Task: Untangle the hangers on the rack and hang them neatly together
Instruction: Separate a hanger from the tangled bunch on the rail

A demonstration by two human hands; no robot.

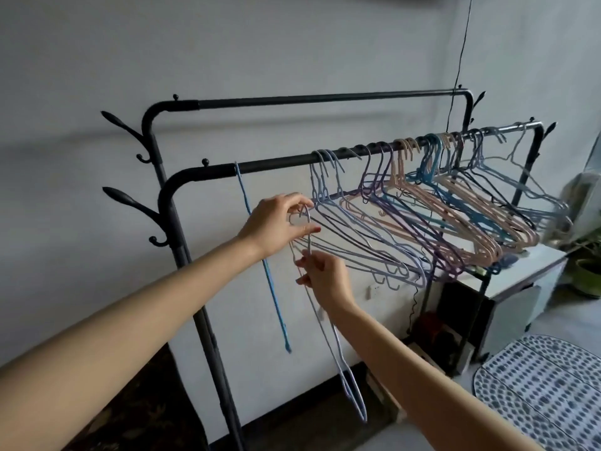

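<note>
Hands: left (276, 222) pinches hanger hook (300, 219) | right (325, 278) grips lavender hanger (338, 362), arms outstretched

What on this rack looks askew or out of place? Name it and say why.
The pale blue hanger held off the front rail dangles end-down, its hook pinched in the left hand, its neck in the right hand. One blue hanger hangs alone, edge-on, left of the rest. The hangers on the rail overlap, tilted and interlocked.

My black metal rack (325, 159) has two rails. Its lower rail carries a crowded row of lilac, purple, pink and blue hangers (422, 203), plus a blue cord (260, 255) hanging near its left end.
</note>
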